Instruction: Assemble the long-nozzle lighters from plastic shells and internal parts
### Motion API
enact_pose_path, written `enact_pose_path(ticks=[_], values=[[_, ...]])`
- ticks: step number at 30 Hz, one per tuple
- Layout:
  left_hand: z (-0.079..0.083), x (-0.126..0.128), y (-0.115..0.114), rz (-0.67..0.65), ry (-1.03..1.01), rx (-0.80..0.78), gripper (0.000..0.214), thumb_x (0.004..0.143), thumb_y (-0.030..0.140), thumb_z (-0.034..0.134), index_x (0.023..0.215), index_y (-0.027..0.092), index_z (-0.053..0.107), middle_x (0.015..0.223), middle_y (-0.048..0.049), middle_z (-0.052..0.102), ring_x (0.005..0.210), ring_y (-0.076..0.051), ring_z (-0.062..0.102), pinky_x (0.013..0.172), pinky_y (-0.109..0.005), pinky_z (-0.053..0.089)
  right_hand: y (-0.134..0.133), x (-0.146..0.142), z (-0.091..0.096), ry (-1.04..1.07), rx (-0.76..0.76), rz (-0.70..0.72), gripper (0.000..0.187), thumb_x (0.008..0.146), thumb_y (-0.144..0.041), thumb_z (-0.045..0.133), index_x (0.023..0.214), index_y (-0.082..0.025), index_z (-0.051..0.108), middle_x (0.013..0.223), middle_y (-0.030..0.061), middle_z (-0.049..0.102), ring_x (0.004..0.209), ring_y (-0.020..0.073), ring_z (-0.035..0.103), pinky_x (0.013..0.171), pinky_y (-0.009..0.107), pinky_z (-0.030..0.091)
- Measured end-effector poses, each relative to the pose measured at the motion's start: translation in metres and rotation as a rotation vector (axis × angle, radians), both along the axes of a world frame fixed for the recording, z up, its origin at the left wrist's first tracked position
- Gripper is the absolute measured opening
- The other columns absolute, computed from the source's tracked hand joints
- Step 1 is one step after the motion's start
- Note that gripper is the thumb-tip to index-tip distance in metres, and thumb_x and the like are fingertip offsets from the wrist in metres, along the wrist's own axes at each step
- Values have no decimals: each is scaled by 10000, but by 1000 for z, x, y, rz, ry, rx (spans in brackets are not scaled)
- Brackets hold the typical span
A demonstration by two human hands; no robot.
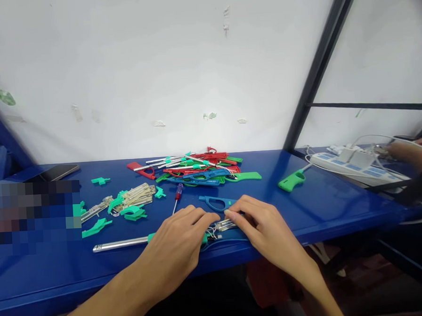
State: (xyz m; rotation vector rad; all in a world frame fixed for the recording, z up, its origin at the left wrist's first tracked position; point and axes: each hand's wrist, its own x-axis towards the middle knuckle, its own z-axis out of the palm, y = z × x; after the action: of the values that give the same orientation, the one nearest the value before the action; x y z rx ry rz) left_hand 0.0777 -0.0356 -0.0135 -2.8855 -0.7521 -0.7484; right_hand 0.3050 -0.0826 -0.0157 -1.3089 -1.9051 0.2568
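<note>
Two hands at lower centre: left hand (182,239) curled over the opened lighter (121,244), silver tube out to frame left, grip hidden so can't tell if it's clamped; right hand (260,221) pinching the clear insert (226,224), white wires (211,232) beside it. Loose blue shell piece (216,203) just above the insert, screwdriver (179,191) left of that, lighter pile (204,170) mid-frame behind.
</note>
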Motion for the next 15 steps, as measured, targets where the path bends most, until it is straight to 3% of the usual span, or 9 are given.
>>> enact_pose_path(ticks=[10, 15], values=[[-10, -3, 3, -33, -24, -52, 584, 882, -102, 345, 1289, 257, 560, 1100, -32, 703, 950, -222, 673, 804, -338, 545, 1, 0, -1, 53, 10, 31, 214, 1090, -272, 575, 922, -246, 706, 907, -7, 699, 841, 164, 659, 774, 284, 455], [-9, -3, 2, -40, -16, -73, 587, 881, -100, 354, 1304, 262, 538, 1118, -33, 690, 975, -231, 663, 827, -350, 543, 0, 0, -2, 68, 19, 45, 197, 1081, -269, 593, 928, -244, 715, 921, -1, 708, 852, 167, 664, 780, 286, 463]])
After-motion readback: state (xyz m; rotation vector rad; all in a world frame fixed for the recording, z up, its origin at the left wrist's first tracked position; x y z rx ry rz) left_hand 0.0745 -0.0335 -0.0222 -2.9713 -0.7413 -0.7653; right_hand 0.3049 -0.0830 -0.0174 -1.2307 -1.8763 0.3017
